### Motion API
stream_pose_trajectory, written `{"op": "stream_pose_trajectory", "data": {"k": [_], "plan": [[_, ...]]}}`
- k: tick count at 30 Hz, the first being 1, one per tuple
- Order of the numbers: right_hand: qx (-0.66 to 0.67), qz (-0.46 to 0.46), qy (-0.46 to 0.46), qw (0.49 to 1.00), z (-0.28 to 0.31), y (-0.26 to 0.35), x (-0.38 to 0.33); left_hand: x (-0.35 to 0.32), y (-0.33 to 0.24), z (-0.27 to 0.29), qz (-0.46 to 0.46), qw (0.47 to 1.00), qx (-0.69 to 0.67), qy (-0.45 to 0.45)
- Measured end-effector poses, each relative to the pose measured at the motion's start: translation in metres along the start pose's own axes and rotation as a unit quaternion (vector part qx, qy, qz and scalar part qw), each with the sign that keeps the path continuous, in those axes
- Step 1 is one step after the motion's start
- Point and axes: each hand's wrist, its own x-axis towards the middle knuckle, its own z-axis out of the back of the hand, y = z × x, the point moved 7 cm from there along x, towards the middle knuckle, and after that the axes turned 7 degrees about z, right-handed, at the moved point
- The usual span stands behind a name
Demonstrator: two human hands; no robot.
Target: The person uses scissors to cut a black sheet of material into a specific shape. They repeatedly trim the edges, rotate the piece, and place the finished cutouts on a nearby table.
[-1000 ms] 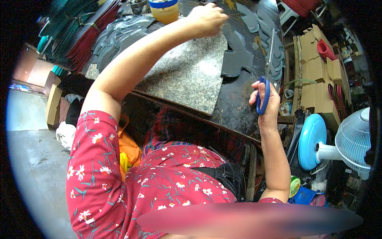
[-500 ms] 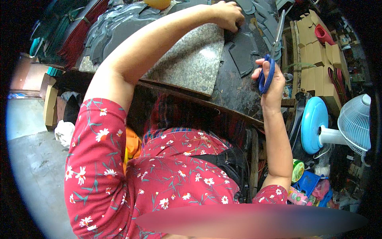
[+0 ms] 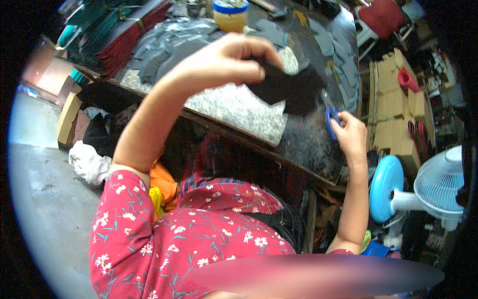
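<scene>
Head view had the left hand (image 3: 226, 60) pinching one dark, floppy cut piece (image 3: 289, 87) up above the speckled stone slab (image 3: 239, 107). The piece's long side ran roughly left to right, with the free end drooping toward the right hand (image 3: 351, 134). That hand was curled shut around one pair of blue-handled scissors (image 3: 331, 122); the handles sat at the bench's near edge, and I couldn't really tell which way the blades pointed since they blended into the dark bench (image 3: 308, 144). More grey cut pieces (image 3: 169, 42) lay in a heap at the far side, too jumbled to count. One yellow jar with a blue lid (image 3: 230, 14) stood behind them, and one white-and-blue fan (image 3: 423, 192) sat off to the right.
</scene>
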Motion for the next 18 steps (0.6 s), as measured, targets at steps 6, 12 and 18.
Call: {"op": "stream_pose_trajectory", "data": {"k": [6,12,18], "plan": [[-0.044,0.021,0.04,0.998,0.012,0.029,0.01,-0.02,0.033,-0.017,0.024,0.997,-0.055,0.038],[0.06,0.227,-0.025,0.972,0.025,0.105,0.013,-0.008,0.059,-0.016,-0.009,0.928,0.311,-0.207],[0.213,0.271,0.04,0.938,-0.009,0.16,0.019,-0.001,0.088,-0.015,0.003,0.97,0.133,-0.203]]}}
